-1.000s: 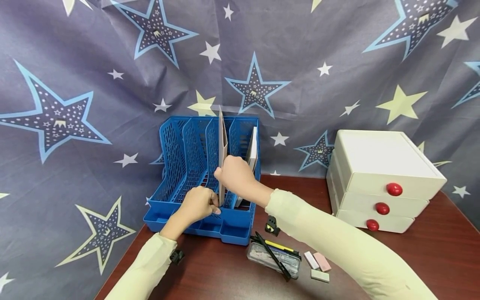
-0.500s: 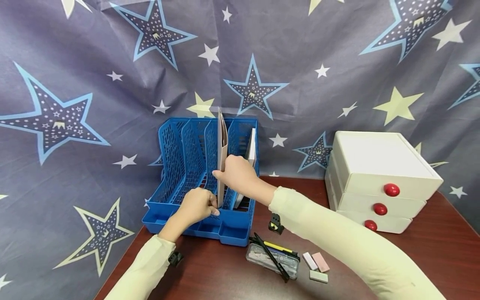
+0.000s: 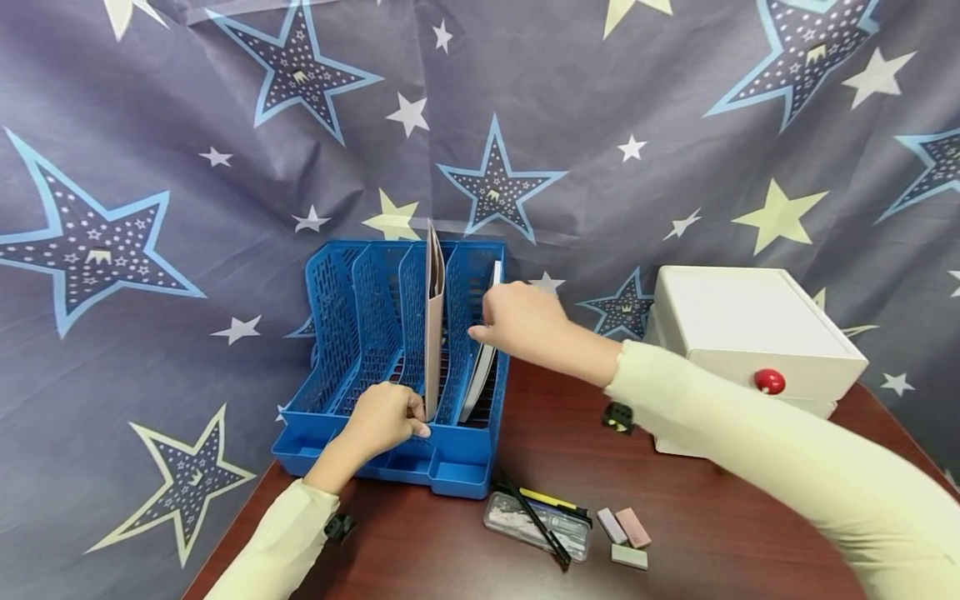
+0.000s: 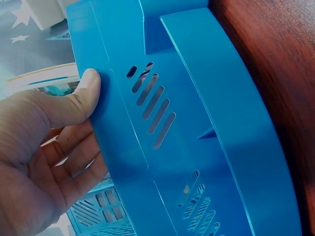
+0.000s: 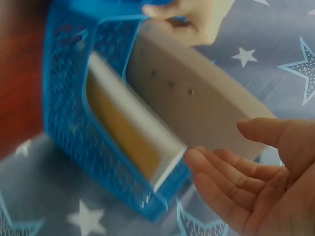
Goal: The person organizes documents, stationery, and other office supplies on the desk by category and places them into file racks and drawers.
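A blue desktop file rack (image 3: 459, 446) with several upright slots stands on the table. My left hand (image 3: 381, 414) pinches its front lip; in the left wrist view the thumb (image 4: 88, 88) lies on the outer face and the fingers bend behind the edge. Just beside that hand, a beige folder (image 3: 433, 350) stands upright in a slot. A thin white-edged book (image 3: 478, 385) leans in the rightmost slot. My right hand (image 3: 525, 318) is in front of the book's upper part; the right wrist view shows its loosely bent fingers (image 5: 221, 201) with nothing between them, close to the book's corner.
A white drawer box (image 3: 757, 312) with red knobs stands at the right, partly behind my right sleeve. In front of the rack lie a clear pencil case (image 3: 517, 521) with pens on it and several erasers (image 3: 628, 554). A starry cloth hangs behind.
My right hand has let go of the beige folder and moved right, over to the book. The folder stays upright in its slot. My left hand keeps its hold on the rack's lip.
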Available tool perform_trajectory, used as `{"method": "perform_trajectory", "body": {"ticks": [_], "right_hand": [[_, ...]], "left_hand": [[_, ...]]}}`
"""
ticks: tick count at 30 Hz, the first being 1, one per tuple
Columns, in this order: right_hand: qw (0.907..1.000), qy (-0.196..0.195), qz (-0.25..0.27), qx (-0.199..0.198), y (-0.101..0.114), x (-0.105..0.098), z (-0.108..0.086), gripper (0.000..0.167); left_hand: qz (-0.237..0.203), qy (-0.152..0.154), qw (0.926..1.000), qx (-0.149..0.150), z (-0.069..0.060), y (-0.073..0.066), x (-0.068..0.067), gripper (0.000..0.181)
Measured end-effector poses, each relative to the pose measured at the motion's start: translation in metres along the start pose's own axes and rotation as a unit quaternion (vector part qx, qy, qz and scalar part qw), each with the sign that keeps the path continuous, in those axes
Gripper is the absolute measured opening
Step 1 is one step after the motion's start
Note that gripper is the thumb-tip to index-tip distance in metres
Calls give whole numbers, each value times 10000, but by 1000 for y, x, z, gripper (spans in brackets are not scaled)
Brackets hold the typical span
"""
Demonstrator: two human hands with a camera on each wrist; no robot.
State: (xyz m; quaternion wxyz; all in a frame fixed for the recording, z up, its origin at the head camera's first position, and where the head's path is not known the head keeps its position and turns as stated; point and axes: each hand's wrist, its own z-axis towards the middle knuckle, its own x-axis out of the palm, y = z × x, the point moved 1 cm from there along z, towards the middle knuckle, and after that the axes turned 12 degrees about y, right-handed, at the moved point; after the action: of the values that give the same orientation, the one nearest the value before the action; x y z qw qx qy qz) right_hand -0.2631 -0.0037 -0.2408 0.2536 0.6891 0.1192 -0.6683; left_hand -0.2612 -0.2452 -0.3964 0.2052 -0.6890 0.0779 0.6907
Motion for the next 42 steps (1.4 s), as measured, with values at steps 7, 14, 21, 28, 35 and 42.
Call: {"method": "perform_trajectory", "body": {"ticks": [7, 14, 21, 28, 35, 42], "right_hand": [[9976, -454, -503, -124, -38, -21, -36, 40], [9938, -755, -815, 1, -79, -38, -77, 21], [9933, -901, -692, 192, -123, -55, -110, 21], [9927, -775, -571, 733, -178, -64, -130, 31], [9891, -506, -269, 1355, -239, -80, -148, 38], [9823, -193, 264, 1845, -306, -86, -159, 40]], "left_hand": [[79, -54, 9999, -29, -4, 2, -1, 27], [136, -36, 9998, -111, -6, 1, -1, 24], [247, -170, 9994, -182, -9, 1, 5, 20], [859, -326, 9956, -182, -16, -7, 8, 22], [2068, -362, 9773, -271, -32, -60, -16, 37], [2001, -600, 9689, 1325, -24, -131, -48, 31]]}}
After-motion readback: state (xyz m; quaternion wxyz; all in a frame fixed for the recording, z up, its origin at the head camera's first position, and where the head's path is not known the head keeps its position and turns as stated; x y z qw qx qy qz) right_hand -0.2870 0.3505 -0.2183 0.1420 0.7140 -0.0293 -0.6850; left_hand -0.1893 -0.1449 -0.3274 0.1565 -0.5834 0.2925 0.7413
